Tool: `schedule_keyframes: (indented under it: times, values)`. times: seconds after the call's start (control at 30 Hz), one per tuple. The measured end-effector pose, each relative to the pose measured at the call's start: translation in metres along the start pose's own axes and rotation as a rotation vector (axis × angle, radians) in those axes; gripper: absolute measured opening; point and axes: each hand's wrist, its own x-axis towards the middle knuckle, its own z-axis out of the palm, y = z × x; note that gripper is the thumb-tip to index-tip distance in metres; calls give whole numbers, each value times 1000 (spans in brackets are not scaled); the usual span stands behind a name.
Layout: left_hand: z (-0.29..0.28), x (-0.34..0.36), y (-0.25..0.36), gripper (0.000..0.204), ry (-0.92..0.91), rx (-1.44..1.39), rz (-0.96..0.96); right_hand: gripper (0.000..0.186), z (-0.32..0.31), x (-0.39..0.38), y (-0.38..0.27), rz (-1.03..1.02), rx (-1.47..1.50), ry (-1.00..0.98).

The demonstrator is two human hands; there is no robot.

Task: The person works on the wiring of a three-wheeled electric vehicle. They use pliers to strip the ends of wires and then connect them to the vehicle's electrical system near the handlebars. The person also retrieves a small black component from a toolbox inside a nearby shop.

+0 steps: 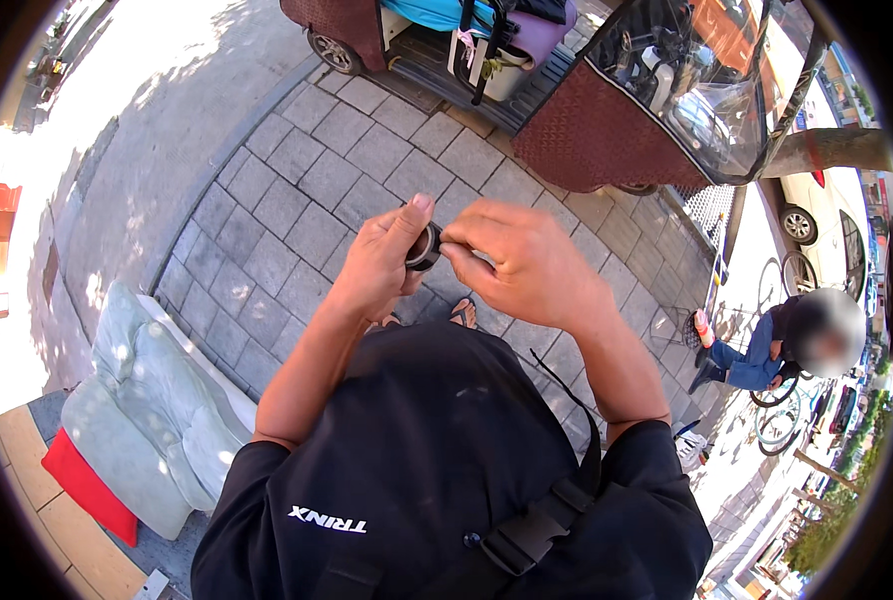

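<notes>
In front of my chest, my left hand (pixel 382 255) is closed around a small dark round part (pixel 424 247) that looks like a short hollow cylinder or ring. Its thumb points up along one side of the part. My right hand (pixel 527 262) comes in from the other side with thumb and forefinger pinched together at the part's right edge. Whatever sits between those fingertips is too small to make out. The fingers of my left hand hide much of the part's underside.
Grey paving stones (pixel 307 225) lie beneath me. A maroon covered three-wheeler (pixel 607 130) stands ahead. To the left is a pale green cushion (pixel 152 400) beside a red one (pixel 87 490). A person in jeans (pixel 752 355) sits at the right, near bicycles.
</notes>
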Motion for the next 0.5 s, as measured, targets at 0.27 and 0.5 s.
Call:
schedule_keyframes:
  times: [0.27,0.5]
  values:
    - [1,0,1,52,-45,-73,-116,11,-4,1,10,14,28,-50]
    - [-2,2,-3,55,-11,-84,-162,11,0,0,9,57,21,-104]
